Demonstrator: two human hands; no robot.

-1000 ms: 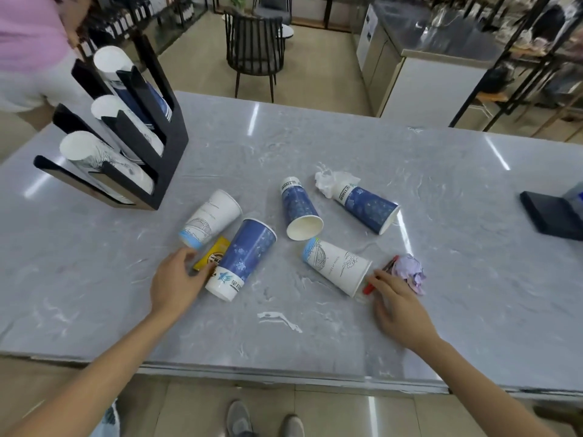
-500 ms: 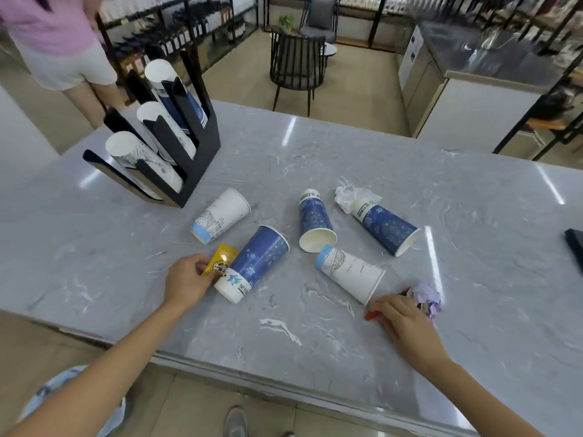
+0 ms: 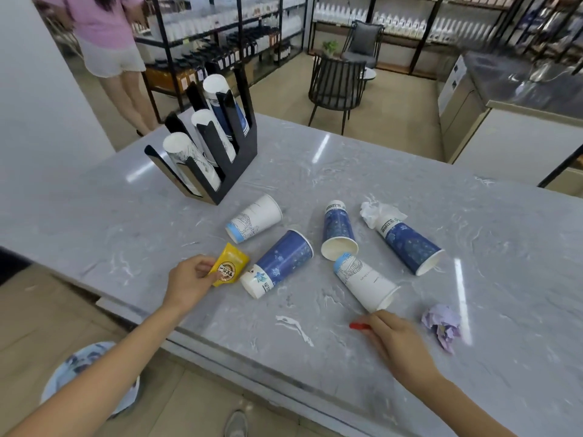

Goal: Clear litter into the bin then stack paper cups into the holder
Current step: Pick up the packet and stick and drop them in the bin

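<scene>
Several paper cups lie tipped on the grey marble counter [image 3: 94,222]: a white one [image 3: 254,222], three blue ones [image 3: 282,263] [image 3: 338,230] [image 3: 410,247] and another white one [image 3: 366,280]. My left hand [image 3: 189,280] pinches a yellow packet [image 3: 229,268] just left of a blue cup. My right hand [image 3: 396,339] is closed on a small red wrapper [image 3: 359,326]. A crumpled purple paper [image 3: 443,326] lies right of that hand. A white tissue [image 3: 373,212] sits by the far blue cup. The black cup holder [image 3: 235,159] holds cup stacks.
A bin [image 3: 67,372] with a blue-white liner stands on the floor below the counter's near left edge. A person in a pink top [image 3: 110,42] stands beyond the counter at far left. A dark chair [image 3: 336,86] and shelves stand behind.
My left hand has taken the yellow packet and lifted it off the counter. My right hand has drawn the red wrapper away from the purple paper. The view has swung left and up.
</scene>
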